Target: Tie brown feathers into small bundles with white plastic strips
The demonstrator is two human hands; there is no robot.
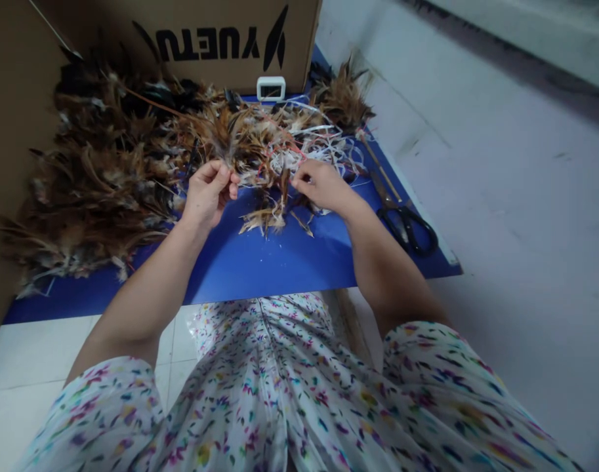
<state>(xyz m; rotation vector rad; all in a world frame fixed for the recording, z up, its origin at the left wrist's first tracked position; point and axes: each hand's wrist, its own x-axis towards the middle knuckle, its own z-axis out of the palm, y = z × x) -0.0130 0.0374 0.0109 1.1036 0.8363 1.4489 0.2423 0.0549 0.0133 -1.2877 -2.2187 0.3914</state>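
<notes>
Beyond the left hand (208,193) and the right hand (323,185) stands a cardboard box (205,13) lettered YUETU; under them spreads a blue tabletop (274,265). A heap of brown feathers (102,190) lies left of the left hand, a tangle of white strips (323,145) just beyond the right hand, black-handled scissors (406,226) to its right. The left hand pinches a feather bunch (224,136), plumes pointing away; the right hand's fingers curl near its thumb, whether gripping anything cannot be told.

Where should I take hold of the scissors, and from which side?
Best by the black handles, probably from the near right: the scissors lie with handles nearer and blades pointing away, a stick close along the blades' right.
</notes>
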